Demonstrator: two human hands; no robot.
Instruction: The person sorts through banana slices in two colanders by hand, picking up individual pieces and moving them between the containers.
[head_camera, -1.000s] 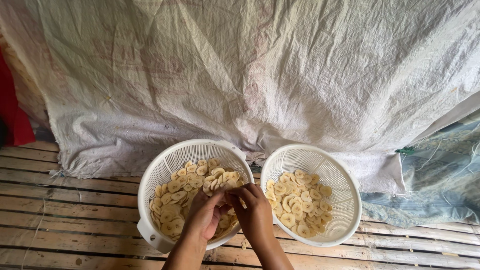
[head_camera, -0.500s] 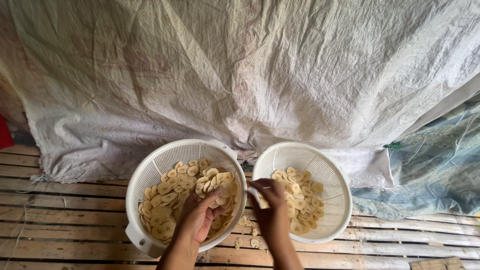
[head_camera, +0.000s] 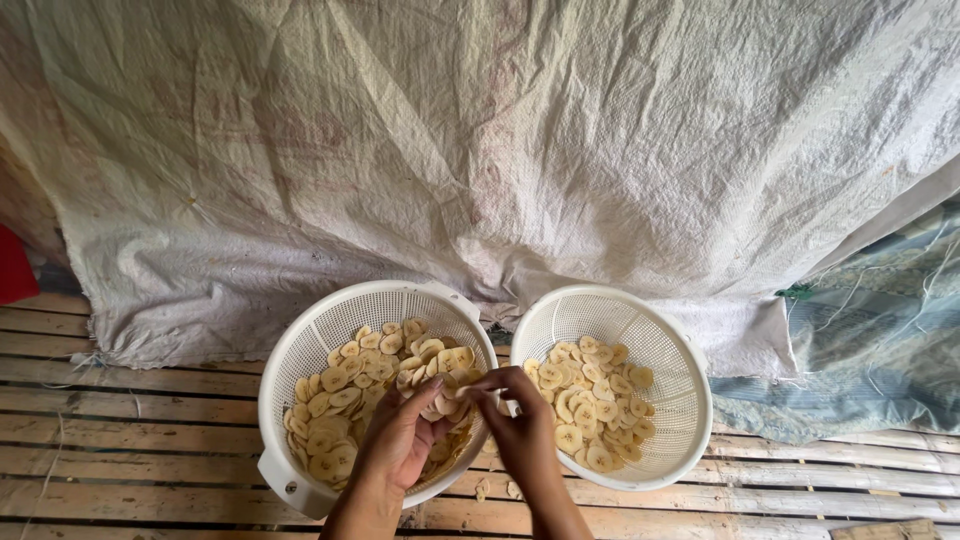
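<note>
Two white plastic colanders stand side by side on a slatted bamboo floor. The left colander (head_camera: 300, 350) is piled with pale yellow banana slices (head_camera: 345, 395); the right colander (head_camera: 665, 345) holds a thinner layer of slices (head_camera: 590, 400). My left hand (head_camera: 400, 440) rests over the near right side of the left colander, cupping a clump of stuck slices (head_camera: 440, 402). My right hand (head_camera: 515, 420) meets it at that colander's right rim, fingertips pinching a slice from the clump.
A large woven white sack cloth (head_camera: 500, 150) hangs behind the colanders. A blue-green patterned cloth (head_camera: 870, 340) lies at the right. A few loose slices (head_camera: 495, 488) lie on the bamboo slats (head_camera: 130, 440) between the colanders. Something red (head_camera: 15, 270) shows at the left edge.
My right hand went over the right colander half a second ago, then came back left to the clump in my left hand. The camera view shifted slightly.
</note>
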